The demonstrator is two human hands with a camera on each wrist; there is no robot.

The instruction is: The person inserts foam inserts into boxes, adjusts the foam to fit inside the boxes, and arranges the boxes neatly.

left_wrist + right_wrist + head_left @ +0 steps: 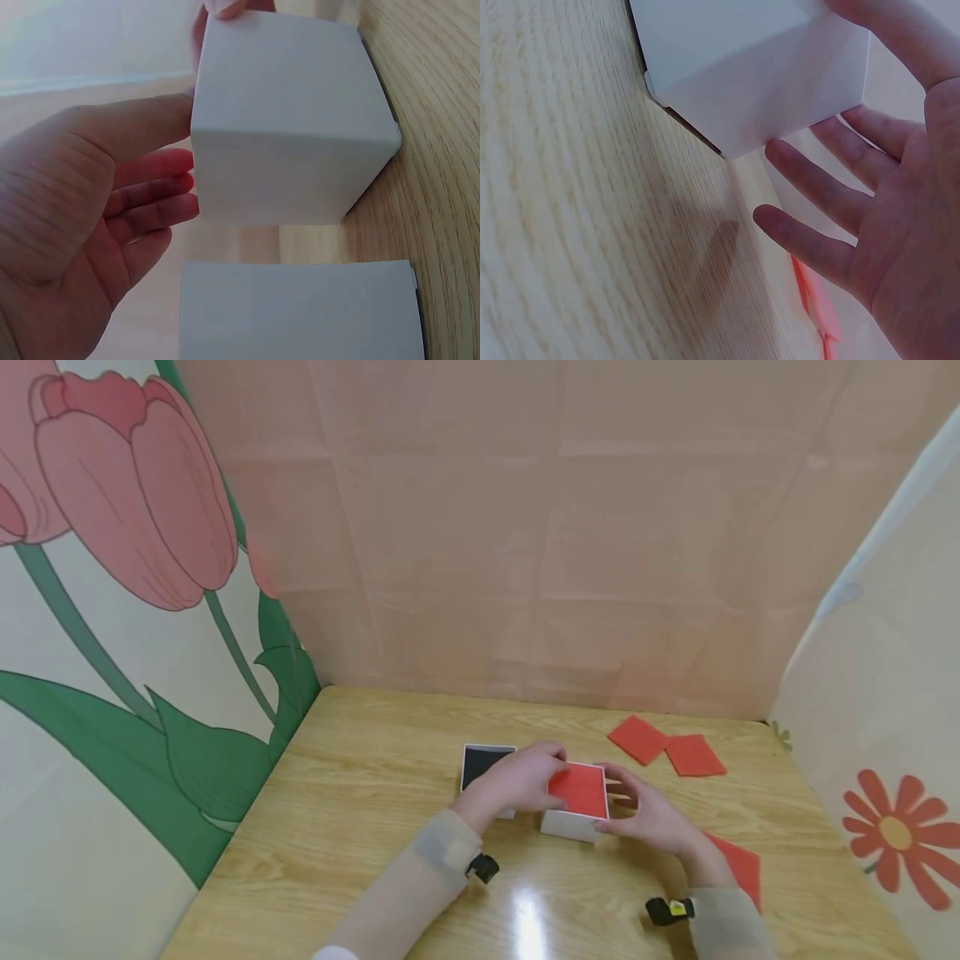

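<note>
Your left hand [517, 781] and right hand [651, 814], fingers straight, pressed opposite sides of the red-topped white box [576, 800]; a black-lined box [483, 766] sat beneath your left hand.

The box [576, 802] is white on the sides with a bright red top. Next to it, a second box [483, 766] is white with a black inside. Red squares [666, 745] lie on the light wood-grain bench [360, 827]. Backdrop [120, 568] has pink tulips with green leaves.
</note>
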